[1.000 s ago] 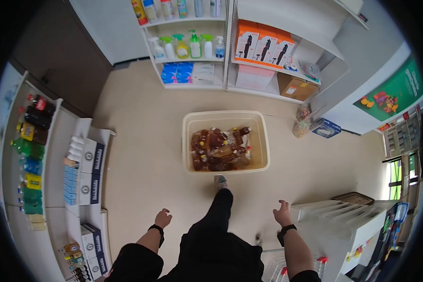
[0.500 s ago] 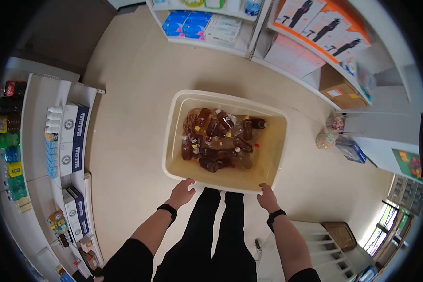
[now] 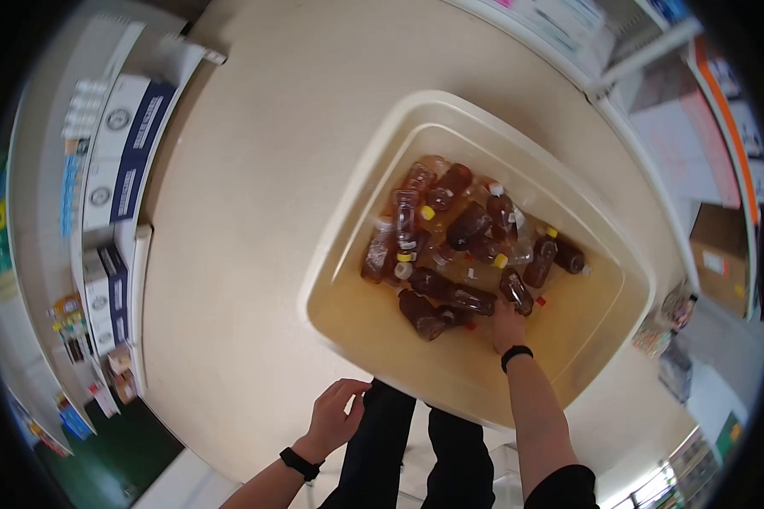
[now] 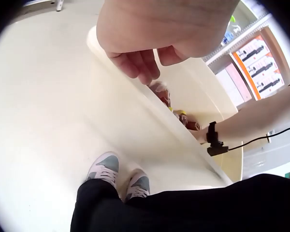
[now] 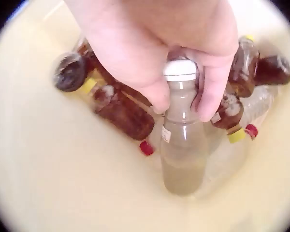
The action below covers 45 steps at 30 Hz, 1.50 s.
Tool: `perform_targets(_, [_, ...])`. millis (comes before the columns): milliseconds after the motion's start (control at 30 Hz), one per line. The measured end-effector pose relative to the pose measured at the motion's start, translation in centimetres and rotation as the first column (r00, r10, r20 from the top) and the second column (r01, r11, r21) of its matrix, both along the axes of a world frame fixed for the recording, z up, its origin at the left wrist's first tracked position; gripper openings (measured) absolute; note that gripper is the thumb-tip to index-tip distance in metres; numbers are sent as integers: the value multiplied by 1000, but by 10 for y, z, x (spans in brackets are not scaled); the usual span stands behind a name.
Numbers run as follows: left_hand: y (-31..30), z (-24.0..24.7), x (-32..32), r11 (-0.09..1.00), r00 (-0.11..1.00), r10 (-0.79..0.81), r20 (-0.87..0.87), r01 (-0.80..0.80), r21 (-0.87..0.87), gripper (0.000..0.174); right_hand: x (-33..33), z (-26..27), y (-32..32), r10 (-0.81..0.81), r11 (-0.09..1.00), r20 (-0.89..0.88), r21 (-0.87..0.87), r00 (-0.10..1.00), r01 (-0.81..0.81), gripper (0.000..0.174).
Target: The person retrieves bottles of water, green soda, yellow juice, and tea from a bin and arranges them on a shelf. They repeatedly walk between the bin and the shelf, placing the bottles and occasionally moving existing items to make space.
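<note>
A large cream tub [image 3: 365, 339] stands on the floor in front of the person's legs, holding a pile of bottles [image 3: 467, 225] of brown drink, some with yellow or red caps. Reaching down into it at the near right of the pile is my right hand [image 3: 508, 329]. In the right wrist view, thumb and fingers grip the neck of a clear bottle [image 5: 183, 154] with a white cap, which holds pale liquid. My left hand [image 3: 335, 417] hangs outside the tub by its near rim, fingers loosely bent, with nothing in it.
Shelves on the left carry white and navy boxes [image 3: 136, 182] and drinks. At the right stand shelves with orange-edged boxes and a cardboard box [image 3: 715, 250]. Pale floor [image 3: 238, 212] lies between the tub and the left shelves.
The person has stepped up to the tub and leaned over it. My right hand has gone from the near rim down among the bottles; the left has drawn back from the rim.
</note>
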<state>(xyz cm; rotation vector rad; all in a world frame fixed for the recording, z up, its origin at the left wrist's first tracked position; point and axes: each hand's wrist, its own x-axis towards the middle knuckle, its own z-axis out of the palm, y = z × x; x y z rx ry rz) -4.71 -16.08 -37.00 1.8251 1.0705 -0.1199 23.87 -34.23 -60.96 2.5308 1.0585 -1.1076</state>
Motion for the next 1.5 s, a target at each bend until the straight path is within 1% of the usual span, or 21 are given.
perform_targets(67, [-7, 25, -24, 991, 990, 136, 26, -136, -3, 19, -12, 8, -42, 178, 961, 137, 188, 974, -202, 22])
perform_targets(100, [-14, 39, -36, 979, 978, 199, 58, -201, 31, 19, -11, 65, -26, 91, 995, -10, 47, 996, -90, 23])
perform_targets(133, [-22, 56, -51, 965, 963, 261, 63, -260, -27, 19, -11, 119, -16, 128, 992, -108, -2, 986, -128, 22])
perform_targets(167, [-22, 75, -67, 947, 945, 318, 76, -314, -63, 20, -13, 140, -27, 136, 982, -111, 145, 985, -119, 27])
perform_targets(233, [-21, 116, -94, 949, 945, 313, 93, -307, -77, 22, -23, 209, -6, 236, 955, -51, 199, 970, -222, 37])
perform_targets(267, [-6, 147, -103, 959, 952, 285, 112, -282, -43, 23, -29, 258, 28, 149, 981, -99, 142, 984, -134, 40])
perform_targets(333, [39, 209, -124, 947, 938, 307, 158, -318, 44, 25, -45, 331, 100, 226, 930, 34, 291, 973, -226, 41])
perform_targets(400, [74, 253, -155, 961, 961, 276, 31, -275, -26, 27, -71, 404, 156, 596, 656, 91, 518, 797, -550, 46])
perform_targets(533, [148, 305, -234, 930, 958, 240, 157, -274, 246, 38, -162, 515, 283, 645, 549, 226, 528, 730, -648, 28])
perform_targets(667, [226, 386, -305, 883, 954, 254, 161, -297, 365, 49, -288, 616, 411, 683, 390, 158, 747, 714, -538, 30])
perform_targets(767, [285, 411, -361, 768, 937, 240, 256, -344, 540, 63, -399, 685, 511, 797, 278, 21, 875, 604, -397, 29])
perform_targets(833, [331, 428, -402, 569, 895, 332, 298, -442, 694, 68, -473, 713, 582, 870, 204, -20, 924, 492, -324, 27])
perform_targets(867, [354, 435, -425, 558, 887, 356, 293, -453, 695, 68, -508, 724, 615, 901, 167, -28, 944, 432, -286, 27])
perform_targets(933, [404, 459, -482, 266, 776, 492, 395, -566, 781, 64, -579, 754, 680, 945, 198, -128, 956, 301, -215, 28])
perform_targets(1000, [456, 475, -550, 159, 732, 531, 427, -581, 798, 61, -646, 780, 743, 991, 32, -9, 984, 131, -174, 26])
perform_targets(1067, [496, 500, -605, 55, 678, 564, 471, -600, 798, 58, -708, 813, 795, 996, -46, 59, 982, 68, -183, 26])
perform_targets(1133, [532, 538, -653, -156, 535, 611, 583, -641, 751, 52, -762, 847, 843, 991, -131, 135, 972, 10, -193, 26])
perform_targets(1233, [574, 574, -711, -304, 424, 575, 699, -682, 665, 51, -829, 893, 911, 962, -267, 272, 958, 35, -105, 27])
perform_targets(1367, [635, 559, -787, -266, 371, 577, 728, -757, 597, 51, -909, 920, 1004, 945, -291, 307, 947, 116, -137, 28])
perform_targets(1433, [680, 535, -829, -156, 366, 578, 729, -828, 539, 49, -941, 917, 1040, 939, -267, 297, 947, 171, -176, 28])
perform_targets(1500, [728, 517, -865, -67, 337, 568, 750, -890, 451, 48, -968, 917, 1075, 881, -357, 421, 891, 215, -281, 28])
